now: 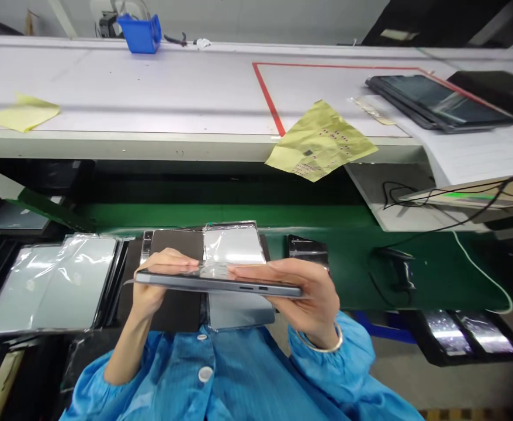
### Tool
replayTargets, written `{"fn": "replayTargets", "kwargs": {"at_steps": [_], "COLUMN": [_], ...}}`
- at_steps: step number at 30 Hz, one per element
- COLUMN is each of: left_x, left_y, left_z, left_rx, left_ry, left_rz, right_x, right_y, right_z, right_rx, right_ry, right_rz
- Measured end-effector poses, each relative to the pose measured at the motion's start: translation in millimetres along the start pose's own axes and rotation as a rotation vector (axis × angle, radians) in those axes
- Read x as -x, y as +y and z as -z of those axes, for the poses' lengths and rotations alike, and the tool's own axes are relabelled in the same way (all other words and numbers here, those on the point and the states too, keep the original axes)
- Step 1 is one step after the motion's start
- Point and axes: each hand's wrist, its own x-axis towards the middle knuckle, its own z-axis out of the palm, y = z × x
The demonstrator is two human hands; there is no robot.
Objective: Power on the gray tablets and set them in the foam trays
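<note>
A grey tablet [221, 284] is held edge-on in front of my chest, its long side with slots facing me. My left hand [153, 283] grips its left end, fingers over the upper face and thumb side below. At the right end, my right hand [307, 292] is closed round it, with fingers flat along the top and the thumb underneath. Below and behind the tablet lie a silvery panel in clear film [234, 242] and a dark flat panel [175, 313]. The tablet's upper face is mostly hidden by its steep angle.
Stacks of film-wrapped panels [75, 280] lie left on the green bench [348, 257]. A scanner-like device [399, 266] with cables sits right. The white shelf [173, 93] ahead carries a blue bin [140, 34], yellow papers [322, 143] and dark tablets [440, 102]. More panels [467, 336] are lower right.
</note>
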Motion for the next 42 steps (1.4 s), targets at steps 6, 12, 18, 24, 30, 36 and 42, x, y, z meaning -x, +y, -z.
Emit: {"fn": "replayTargets", "kwargs": {"at_steps": [6, 12, 18, 24, 30, 36, 42], "left_x": [8.2, 9.3, 13.2, 16.9, -3.1, -4.5, -3.6], "left_y": [-3.3, -3.4, -14.9, -13.0, 22.9, 34.3, 46.5], "left_z": [0.5, 5.4, 7.7, 1.0, 23.0, 18.8, 10.0], "left_rx": [0.038, 0.035, -0.176, 0.207, 0.002, -0.225, -0.272], "left_ry": [0.042, -0.018, 0.26, 0.296, 0.124, 0.008, -0.03], "left_rz": [0.082, 0.05, 0.127, 0.202, -0.069, -0.181, -0.224], "right_x": [3.8, 1.3, 6.5, 28.2, 39.7, 30.0, 29.2], "right_y": [0.0, -2.2, -1.1, 19.5, -1.0, -15.9, -24.1], "right_z": [-4.7, -4.3, -13.5, -1.5, 18.7, 17.6, 23.0], "right_rx": [-0.043, -0.064, -0.159, -0.389, 0.118, 0.346, 0.494], "right_ry": [0.021, 0.022, 0.299, 0.41, 0.019, -0.165, -0.211], "right_rz": [0.002, 0.027, 0.098, -0.101, -0.071, 0.007, -0.026]}}
